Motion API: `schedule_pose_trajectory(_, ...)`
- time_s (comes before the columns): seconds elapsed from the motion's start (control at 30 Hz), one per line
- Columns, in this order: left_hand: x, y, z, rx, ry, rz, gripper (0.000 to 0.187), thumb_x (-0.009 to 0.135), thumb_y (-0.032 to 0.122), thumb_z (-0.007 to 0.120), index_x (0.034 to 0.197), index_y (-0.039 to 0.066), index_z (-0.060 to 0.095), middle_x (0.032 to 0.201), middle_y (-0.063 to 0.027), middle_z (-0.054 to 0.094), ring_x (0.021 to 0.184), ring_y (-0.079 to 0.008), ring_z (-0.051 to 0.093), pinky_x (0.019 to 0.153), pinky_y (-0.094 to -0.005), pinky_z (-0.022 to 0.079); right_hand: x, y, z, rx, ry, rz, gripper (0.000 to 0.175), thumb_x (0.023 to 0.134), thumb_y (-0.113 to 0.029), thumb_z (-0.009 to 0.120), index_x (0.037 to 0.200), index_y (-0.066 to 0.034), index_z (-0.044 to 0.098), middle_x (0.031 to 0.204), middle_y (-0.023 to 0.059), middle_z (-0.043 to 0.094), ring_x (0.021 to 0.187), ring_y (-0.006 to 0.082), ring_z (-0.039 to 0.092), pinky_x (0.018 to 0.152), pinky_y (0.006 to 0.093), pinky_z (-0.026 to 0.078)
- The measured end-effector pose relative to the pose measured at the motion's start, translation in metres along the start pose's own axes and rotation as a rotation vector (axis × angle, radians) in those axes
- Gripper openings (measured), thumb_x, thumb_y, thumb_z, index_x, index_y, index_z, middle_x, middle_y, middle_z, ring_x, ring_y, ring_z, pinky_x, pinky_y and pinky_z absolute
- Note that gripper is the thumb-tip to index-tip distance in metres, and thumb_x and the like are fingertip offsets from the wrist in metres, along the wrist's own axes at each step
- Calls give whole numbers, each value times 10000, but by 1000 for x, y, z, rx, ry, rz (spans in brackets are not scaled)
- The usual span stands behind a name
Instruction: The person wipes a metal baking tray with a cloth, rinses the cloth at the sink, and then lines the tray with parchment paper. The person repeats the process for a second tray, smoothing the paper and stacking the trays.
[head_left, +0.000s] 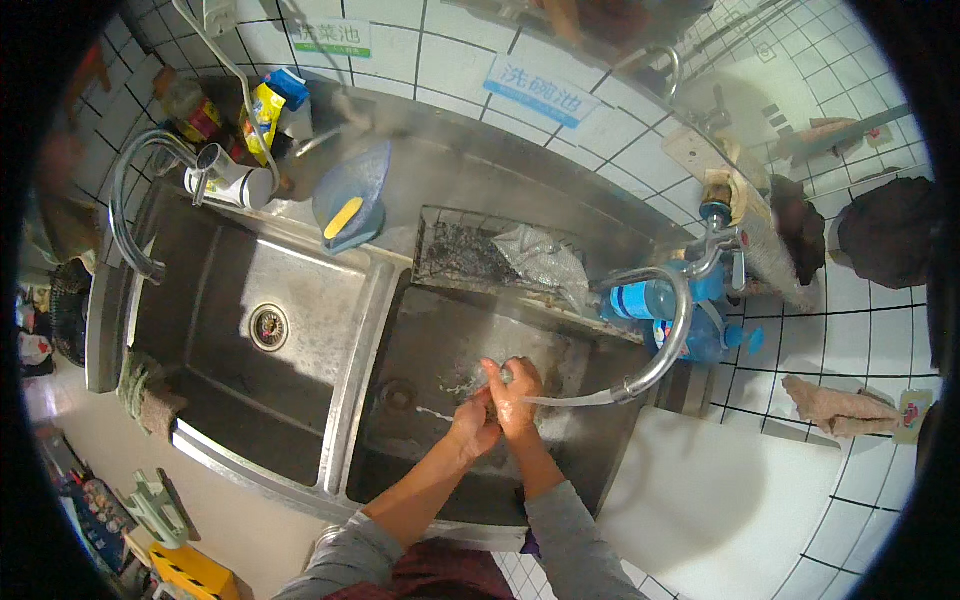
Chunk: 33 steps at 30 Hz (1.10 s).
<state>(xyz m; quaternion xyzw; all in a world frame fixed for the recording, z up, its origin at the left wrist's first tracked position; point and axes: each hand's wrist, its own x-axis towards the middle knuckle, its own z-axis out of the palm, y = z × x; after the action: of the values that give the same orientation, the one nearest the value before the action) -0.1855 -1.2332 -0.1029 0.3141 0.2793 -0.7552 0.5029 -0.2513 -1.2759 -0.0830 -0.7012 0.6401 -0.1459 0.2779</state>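
Both hands are together over the right basin (420, 457) of a stainless steel double sink. My left hand (471, 429) is cupped, its palm partly hidden. My right hand (517, 394) lies against it, fingers curled and thumb raised, wet on the back. Water (566, 401) streams from the curved chrome faucet (679, 322) onto my right wrist and hand, and splashes fly off to the left. Whether something small is between the palms cannot be made out.
A wire rack (457, 251) with a mesh cloth (547, 259) stands behind the basin. Blue plastic bottles (694, 337) are beside the faucet, and a white board (720, 487) lies to the right. The left basin (300, 285) has its own faucet (120, 202). A blue scoop (349, 187) rests on the ledge.
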Motion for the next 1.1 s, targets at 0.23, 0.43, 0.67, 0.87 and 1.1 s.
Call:
schedule_pose_trajectory(0.23, 22, 0, -6, 78, 164, 84, 389, 1067, 312, 276, 1225, 93, 555, 1183, -112, 596, 1072, -275, 585, 944, -457, 491, -12, -9, 4, 538, 99, -286, 139, 946, -68, 594, 1074, -15, 600, 950, 106, 650, 806, 225, 631, 781, 378, 511)
schedule_pose_trajectory(0.43, 57, -25, -32, 846, 243, 521, 454, 1049, 451, 397, 1054, 53, 615, 862, -65, 649, 729, -195, 515, 742, -370, 486, -9, -11, 8, 927, 136, 411, 175, 1012, -201, 533, 1007, -32, 578, 825, 35, 595, 675, 120, 538, 608, 273, 473)
schedule_pose_trajectory(0.67, 31, -7, -17, 708, 326, 565, 414, 1023, 443, 487, 957, 45, 577, 832, -58, 604, 747, -155, 521, 704, -321, 464, 10, 16, -1, 1520, -145, 672, 393, 1007, -476, 516, 823, -131, 472, 674, -44, 421, 532, 100, 376, 521, 309, 360)
schedule_pose_trajectory(0.87, -12, 39, -14, 469, 11, 337, 396, 906, 216, 716, 1205, 45, 519, 1131, -71, 582, 1002, -195, 589, 850, -359, 472, 18, 41, -20, 1196, -70, 356, 301, 968, -362, 635, 1134, -112, 603, 1042, 18, 579, 1001, 146, 532, 848, 331, 474)
schedule_pose_trajectory(1.1, 2, 50, -33, 44, -82, 183, 314, 983, 285, 507, 1186, 56, 576, 1210, -131, 606, 1104, -313, 591, 994, -484, 455, -4, 24, -36, 935, -92, 309, 294, 931, -126, 679, 1215, -76, 625, 1091, 23, 607, 997, 145, 562, 888, 290, 459)
